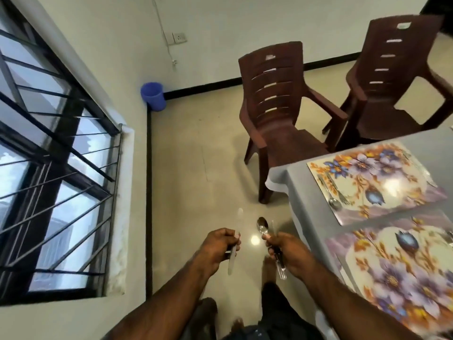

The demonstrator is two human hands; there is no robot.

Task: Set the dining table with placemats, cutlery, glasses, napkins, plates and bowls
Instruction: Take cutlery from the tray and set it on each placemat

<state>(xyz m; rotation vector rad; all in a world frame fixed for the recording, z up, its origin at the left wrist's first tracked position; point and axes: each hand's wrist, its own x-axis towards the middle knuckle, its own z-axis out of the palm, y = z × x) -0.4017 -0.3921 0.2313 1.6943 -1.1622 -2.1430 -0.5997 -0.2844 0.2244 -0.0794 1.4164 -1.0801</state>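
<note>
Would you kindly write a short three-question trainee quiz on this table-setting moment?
1. True or false: the left hand grips a single pale knife.
2. Which holds the steel spoon? A) left hand B) right hand C) neither
3. Fill in: a spoon and fork lie on the far floral placemat's ____ edge, as seen in the picture.

Key: 1 true; 2 B; 3 left.

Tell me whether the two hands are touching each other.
Apart. The head view shows bare floor between the left hand, holding a knife, and the right hand, holding a spoon.
</note>
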